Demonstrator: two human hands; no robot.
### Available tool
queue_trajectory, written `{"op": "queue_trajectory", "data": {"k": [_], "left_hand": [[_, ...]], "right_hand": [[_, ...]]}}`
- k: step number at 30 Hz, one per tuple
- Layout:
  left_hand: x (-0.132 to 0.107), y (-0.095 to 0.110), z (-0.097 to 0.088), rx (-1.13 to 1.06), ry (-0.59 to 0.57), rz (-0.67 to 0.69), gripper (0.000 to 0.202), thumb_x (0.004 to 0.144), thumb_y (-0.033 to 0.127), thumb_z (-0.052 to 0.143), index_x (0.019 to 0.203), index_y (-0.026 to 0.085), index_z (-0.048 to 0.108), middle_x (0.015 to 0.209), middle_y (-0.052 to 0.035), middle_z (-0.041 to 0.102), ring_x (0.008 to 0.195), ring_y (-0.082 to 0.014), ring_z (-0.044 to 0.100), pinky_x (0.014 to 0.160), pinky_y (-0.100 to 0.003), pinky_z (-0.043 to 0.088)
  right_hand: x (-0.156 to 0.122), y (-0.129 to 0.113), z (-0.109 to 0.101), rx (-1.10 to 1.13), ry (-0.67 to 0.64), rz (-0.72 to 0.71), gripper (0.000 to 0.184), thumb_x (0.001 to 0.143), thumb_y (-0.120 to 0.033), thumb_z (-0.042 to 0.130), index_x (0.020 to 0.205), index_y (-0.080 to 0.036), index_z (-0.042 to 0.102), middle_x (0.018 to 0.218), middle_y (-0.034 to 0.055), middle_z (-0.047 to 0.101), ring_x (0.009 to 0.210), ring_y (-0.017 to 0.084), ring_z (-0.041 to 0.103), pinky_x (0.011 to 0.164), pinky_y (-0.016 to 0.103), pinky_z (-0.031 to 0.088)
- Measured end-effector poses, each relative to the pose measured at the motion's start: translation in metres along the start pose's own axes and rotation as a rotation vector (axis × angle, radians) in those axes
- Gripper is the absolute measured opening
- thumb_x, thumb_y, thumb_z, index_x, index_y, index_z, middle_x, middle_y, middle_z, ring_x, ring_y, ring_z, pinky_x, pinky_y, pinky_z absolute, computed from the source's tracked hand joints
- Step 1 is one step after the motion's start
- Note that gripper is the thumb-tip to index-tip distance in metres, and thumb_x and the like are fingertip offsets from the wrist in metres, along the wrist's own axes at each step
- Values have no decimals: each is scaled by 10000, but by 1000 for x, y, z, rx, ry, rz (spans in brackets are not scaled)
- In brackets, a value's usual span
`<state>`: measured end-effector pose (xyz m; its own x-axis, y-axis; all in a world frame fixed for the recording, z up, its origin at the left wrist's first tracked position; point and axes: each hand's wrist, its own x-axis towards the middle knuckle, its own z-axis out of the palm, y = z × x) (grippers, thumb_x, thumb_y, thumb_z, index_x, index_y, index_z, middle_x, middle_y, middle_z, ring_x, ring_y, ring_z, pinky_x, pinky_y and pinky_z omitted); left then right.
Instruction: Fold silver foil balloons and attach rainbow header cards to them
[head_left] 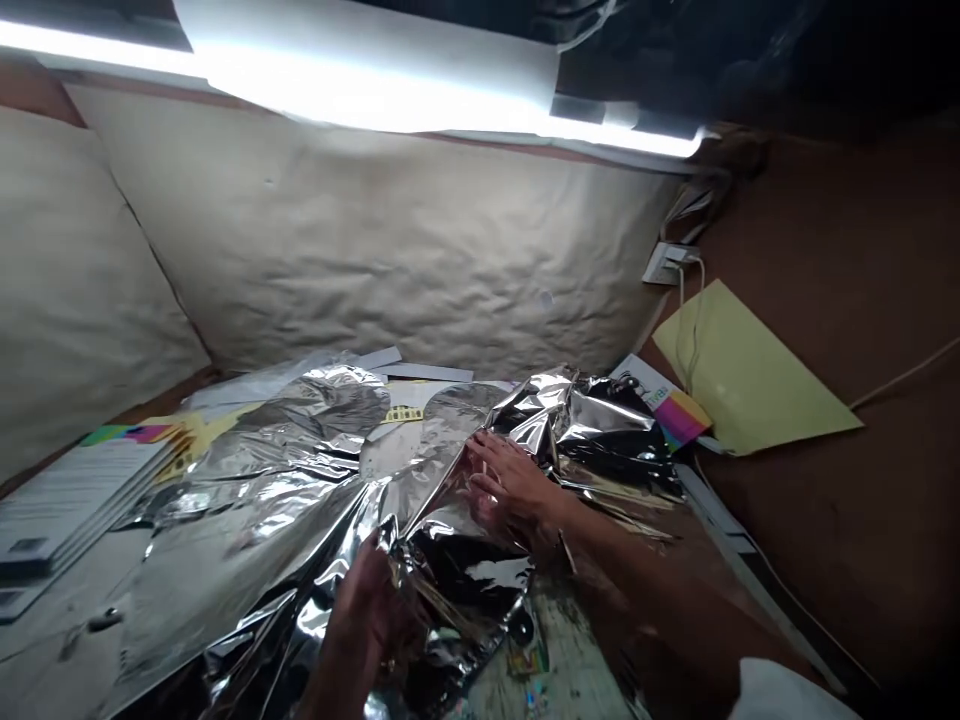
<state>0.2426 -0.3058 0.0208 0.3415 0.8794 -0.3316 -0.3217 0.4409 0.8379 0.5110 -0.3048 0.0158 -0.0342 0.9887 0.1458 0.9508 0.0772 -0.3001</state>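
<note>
A large crumpled sheet of silver metallic foil (pixel 315 470) covers most of the work surface. My left hand (pixel 365 625) is low in the view and bunches a fold of the foil in its fingers. My right hand (pixel 510 485) rests on the foil further up, with its fingers spread and slightly curved. The foil is creased and shiny, with a dark reflective stretch (pixel 457 590) between my hands. It hides most of the papers beneath it.
A stack of printed booklets (pixel 75 500) lies at the left. Beige paper (pixel 375 240) lines the wall behind, under a bright tube light (pixel 375 85). A yellow-green card (pixel 742 370) lies on brown board at the right, near a wall socket (pixel 667 262) with a white cable.
</note>
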Motion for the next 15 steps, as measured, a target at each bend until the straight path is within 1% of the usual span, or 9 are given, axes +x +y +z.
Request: {"op": "queue_trajectory", "data": {"k": [1, 3, 5, 6, 8, 9, 12, 14, 15], "left_hand": [[6, 2, 2, 95, -16, 41, 638, 616, 490, 844, 1117, 201, 573, 809, -28, 718, 705, -217, 699, 595, -289, 546], [17, 7, 11, 242, -88, 97, 592, 571, 409, 886, 1040, 176, 611, 732, -15, 706, 643, -193, 679, 576, -261, 532], [23, 14, 19, 276, -172, 82, 476, 582, 420, 872, 901, 148, 648, 648, -4, 677, 571, -169, 645, 530, -238, 510], [24, 18, 22, 250, -188, 60, 436, 591, 430, 862, 843, 142, 653, 618, 5, 661, 541, -155, 627, 511, -228, 501], [20, 24, 21, 172, -166, 19, 398, 593, 437, 852, 763, 143, 647, 571, 26, 629, 487, -133, 591, 472, -214, 484], [17, 27, 17, 133, -132, 8, 387, 592, 437, 851, 739, 146, 641, 558, 32, 620, 468, -128, 580, 456, -209, 476], [2, 33, -8, 15, 42, 23, 382, 573, 421, 865, 770, 164, 661, 591, 34, 651, 489, -137, 604, 461, -204, 484], [-8, 32, -30, -4, 152, 2, 412, 571, 447, 862, 835, 182, 691, 653, 21, 692, 528, -155, 625, 483, -221, 501], [-13, 30, -41, 13, 169, -25, 420, 586, 484, 844, 848, 190, 699, 674, 12, 703, 538, -168, 628, 484, -237, 504]], "right_hand": [[-2, 3, -2, 14, 12, -23, 606, 982, -508, 412, 1512, -222, 347, 1578, 96, 326, 1457, 257, 287, 1190, 483, 200], [-9, 17, -13, 29, 89, -10, 528, 976, -475, 440, 1439, -223, 473, 1494, 78, 473, 1390, 233, 411, 1147, 416, 319], [-19, 43, -32, 7, 223, 100, 435, 993, -439, 387, 1303, -229, 609, 1365, 63, 606, 1281, 215, 532, 1073, 366, 415], [-24, 59, -42, -19, 299, 185, 445, 1009, -419, 322, 1245, -223, 646, 1311, 67, 643, 1236, 215, 567, 1045, 364, 438], [-35, 96, -61, -72, 388, 341, 560, 1026, -361, 155, 1261, -154, 621, 1301, 136, 636, 1217, 251, 575, 1026, 421, 443], [-41, 115, -69, -95, 398, 405, 579, 1022, -354, 136, 1268, -128, 609, 1301, 162, 631, 1220, 273, 571, 1021, 448, 441], [-57, 165, -82, -148, 329, 521, 477, 981, -391, 312, 1198, -128, 646, 1274, 171, 649, 1231, 301, 565, 1039, 448, 429], [-64, 186, -83, -181, 276, 565, 436, 943, -405, 397, 1155, -134, 665, 1252, 173, 662, 1232, 310, 564, 1046, 449, 423], [-65, 191, -81, -200, 266, 579, 441, 937, -407, 405, 1158, -125, 662, 1252, 185, 658, 1241, 322, 554, 1054, 469, 410]]}}
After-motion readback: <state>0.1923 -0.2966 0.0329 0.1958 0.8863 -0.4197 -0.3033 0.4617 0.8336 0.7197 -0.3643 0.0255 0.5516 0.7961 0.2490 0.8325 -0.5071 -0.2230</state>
